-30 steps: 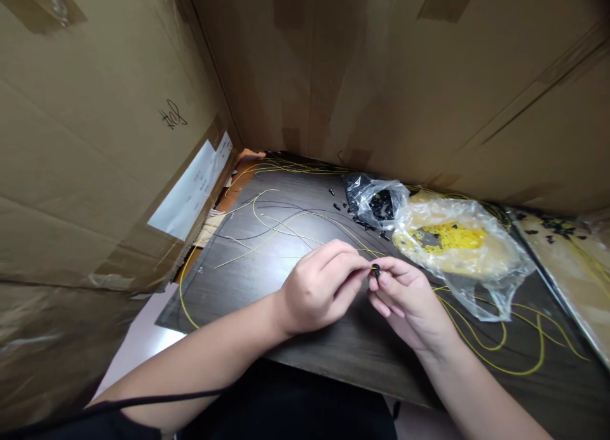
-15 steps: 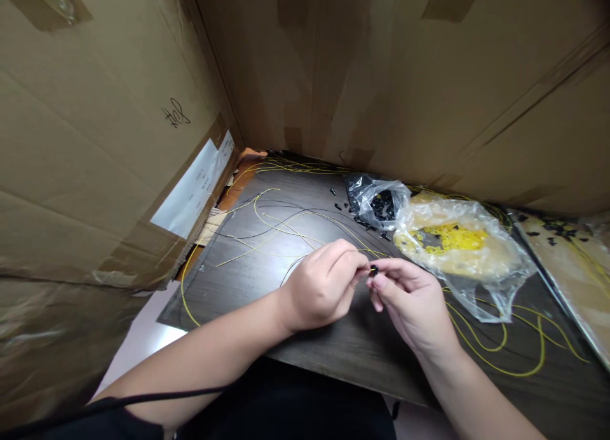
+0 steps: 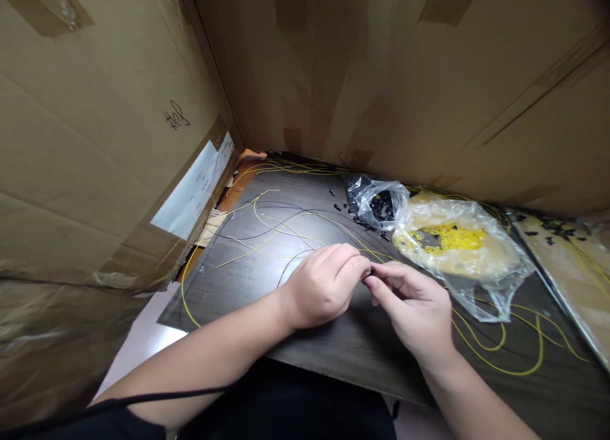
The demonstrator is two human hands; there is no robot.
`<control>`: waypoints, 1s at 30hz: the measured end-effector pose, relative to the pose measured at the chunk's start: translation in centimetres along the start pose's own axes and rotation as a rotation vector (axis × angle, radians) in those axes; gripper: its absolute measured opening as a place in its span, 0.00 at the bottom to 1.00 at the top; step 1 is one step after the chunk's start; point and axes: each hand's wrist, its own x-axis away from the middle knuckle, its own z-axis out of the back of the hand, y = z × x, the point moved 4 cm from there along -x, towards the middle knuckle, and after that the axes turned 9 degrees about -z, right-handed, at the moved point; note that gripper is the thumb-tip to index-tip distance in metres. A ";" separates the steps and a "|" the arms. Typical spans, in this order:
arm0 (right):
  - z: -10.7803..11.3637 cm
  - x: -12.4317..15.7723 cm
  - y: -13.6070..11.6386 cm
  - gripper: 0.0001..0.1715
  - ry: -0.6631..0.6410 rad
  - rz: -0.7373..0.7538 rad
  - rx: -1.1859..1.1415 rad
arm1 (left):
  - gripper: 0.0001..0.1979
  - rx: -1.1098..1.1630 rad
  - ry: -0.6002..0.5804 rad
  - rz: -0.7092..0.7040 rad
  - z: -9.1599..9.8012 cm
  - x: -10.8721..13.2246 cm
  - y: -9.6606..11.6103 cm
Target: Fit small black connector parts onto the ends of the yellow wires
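Note:
My left hand (image 3: 320,286) is closed in a pinch on a thin yellow wire (image 3: 286,227) above the dark wooden table (image 3: 248,281). Fingertip to fingertip with it, my right hand (image 3: 413,305) pinches a small black part (image 3: 372,272) at the wire's end. Several thin yellow and black wires lie spread on the table behind the hands.
A clear bag of small black parts (image 3: 376,203) and a clear bag of yellow pieces (image 3: 457,240) lie at the back right. More yellow wire (image 3: 500,348) loops at the right. Cardboard boxes (image 3: 105,129) wall in the left and back. A board (image 3: 567,262) lies far right.
Both hands have stayed together and shifted slightly; the black part is now more hidden between the fingertips. A loop of wire has appeared left of my left hand.

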 end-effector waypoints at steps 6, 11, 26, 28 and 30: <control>0.1 -0.3 -0.3 0.11 0.045 0.004 0.011 | 0.09 0.082 0.056 0.009 0.3 -0.2 -0.2; 0.3 -0.6 -0.6 0.11 0.105 0.048 0.083 | 0.07 0.067 0.054 0.024 0.2 -0.1 -0.5; -0.3 -0.4 -1.9 0.13 0.178 0.287 0.255 | 0.03 0.110 0.039 0.095 -0.6 0.2 -0.5; -0.3 -0.5 -1.8 0.12 0.179 0.271 0.257 | 0.02 0.113 0.036 0.101 -0.7 0.3 -0.5; -0.3 -0.7 -1.6 0.12 0.178 0.257 0.257 | 0.03 0.111 0.035 0.105 -0.7 0.3 -0.5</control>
